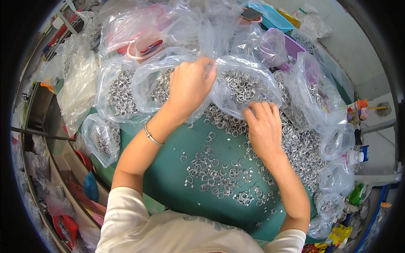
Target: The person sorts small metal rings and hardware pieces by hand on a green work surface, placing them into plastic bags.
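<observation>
Taking the view as a clock, the open clear bag of metal rings sits at one on the green counter. The left hand, at twelve, seems to pinch its rim; the right hand, at three, curls over its near edge — gripping or resting, I cannot tell. Should the limp plastic sag, rings could spill into the loose pile past three.

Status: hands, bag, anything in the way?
Left hand at left rim of clear bag, right hand at its near rim; grips unclear. Bag open, rings inside. Possible clutter: loose rings heaped at its right.
</observation>
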`<state>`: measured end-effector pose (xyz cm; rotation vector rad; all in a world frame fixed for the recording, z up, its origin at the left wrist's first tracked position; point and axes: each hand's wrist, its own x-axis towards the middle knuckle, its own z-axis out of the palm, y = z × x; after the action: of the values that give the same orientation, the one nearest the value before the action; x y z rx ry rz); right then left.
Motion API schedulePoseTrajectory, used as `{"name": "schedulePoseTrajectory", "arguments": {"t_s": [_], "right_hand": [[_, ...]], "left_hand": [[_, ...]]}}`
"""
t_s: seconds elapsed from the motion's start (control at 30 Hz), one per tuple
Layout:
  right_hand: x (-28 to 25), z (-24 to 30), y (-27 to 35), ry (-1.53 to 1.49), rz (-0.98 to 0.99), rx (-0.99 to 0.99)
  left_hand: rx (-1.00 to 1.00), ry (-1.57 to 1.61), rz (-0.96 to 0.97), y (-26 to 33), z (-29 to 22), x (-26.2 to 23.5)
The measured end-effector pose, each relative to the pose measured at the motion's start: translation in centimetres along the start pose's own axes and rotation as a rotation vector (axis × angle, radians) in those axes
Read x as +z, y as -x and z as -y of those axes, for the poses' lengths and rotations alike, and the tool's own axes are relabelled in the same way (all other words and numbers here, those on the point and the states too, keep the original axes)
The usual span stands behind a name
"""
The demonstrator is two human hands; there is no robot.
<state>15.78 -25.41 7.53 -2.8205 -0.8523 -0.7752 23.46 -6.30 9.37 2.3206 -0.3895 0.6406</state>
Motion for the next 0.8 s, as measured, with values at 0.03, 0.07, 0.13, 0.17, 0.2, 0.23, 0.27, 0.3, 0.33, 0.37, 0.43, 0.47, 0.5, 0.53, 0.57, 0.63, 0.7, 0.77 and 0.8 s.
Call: {"name": "schedulePoseTrajectory", "arguments": {"t_s": [0.03, 0.07, 0.13, 0.17, 0.2, 0.23, 0.27, 0.3, 0.33, 0.37, 0.43, 0.47, 0.5, 0.53, 0.57, 0.63, 0.7, 0.77, 0.8], "right_hand": [[-0.2, 0.1, 0.2, 0.0, 0.017, -0.007], [-0.2, 0.2, 0.5, 0.001, 0.035, -0.009], [-0.4, 0.2, 0.7, 0.006, 0.068, -0.01], [-0.4, 0.3, 0.7, 0.007, 0.084, -0.007], [-0.4, 0.4, 0.7, 0.008, 0.1, -0.003], [-0.4, 0.4, 0.7, 0.006, 0.099, -0.003], [-0.4, 0.5, 0.6, 0.0, 0.096, -0.003], [-0.4, 0.6, 0.6, -0.006, 0.094, -0.004], [-0.4, 0.6, 0.7, -0.02, 0.11, 0.004], [-0.5, 0.7, 0.6, -0.034, 0.125, 0.012], [-0.8, 0.5, 0.6, -0.09, 0.189, 0.035], [-0.9, 0.3, 0.8, -0.135, 0.237, 0.049], [-1.2, 0.2, 0.7, -0.18, 0.285, 0.062], [-1.4, 0.1, 0.3, -0.247, 0.283, 0.096], [-1.8, -0.2, -0.4, -0.311, 0.281, 0.134], [-1.5, -0.7, -1.5, -0.493, 0.269, 0.186], [0.2, -0.8, -2.6, -0.726, 0.244, 0.216], [1.2, -1.0, -2.8, -0.579, 0.315, 0.172], [1.3, -0.9, -2.7, -0.467, 0.348, 0.14]], "left_hand": [[0.013, 0.01, -0.002, 0.2, -0.1, -0.1], [0.021, 0.034, -0.011, 0.5, -0.4, -0.2], [0.035, 0.083, -0.03, 1.3, -1.2, -0.5], [0.163, 0.099, 0.007, 2.0, -1.4, -0.6], [0.291, 0.116, 0.043, 2.8, -1.5, -0.6], [0.418, 0.132, 0.08, 3.4, -1.6, -0.7], [0.453, 0.052, 0.248, 3.8, -1.7, -0.9], [0.417, -0.018, 0.321, 3.9, -1.7, -1.0], [0.379, -0.088, 0.393, 4.0, -1.5, -1.2], [0.341, -0.158, 0.463, 4.1, -1.4, -1.3], [0.356, -0.195, 0.485, 4.2, -0.9, -1.5], [0.361, -0.215, 0.496, 4.2, -0.7, -1.5], [0.374, -0.21, 0.478, 4.2, -0.6, -1.4], [0.385, -0.205, 0.461, 4.2, -0.5, -1.4], [0.401, -0.196, 0.444, 4.2, -0.5, -1.2], [0.392, -0.199, 0.436, 4.3, -0.5, -1.2], [0.394, -0.201, 0.451, 4.3, -0.5, -1.1], [0.4, -0.206, 0.487, 4.5, -0.3, -1.2], [0.408, -0.151, 0.439, 4.5, -0.2, -1.2]]}}
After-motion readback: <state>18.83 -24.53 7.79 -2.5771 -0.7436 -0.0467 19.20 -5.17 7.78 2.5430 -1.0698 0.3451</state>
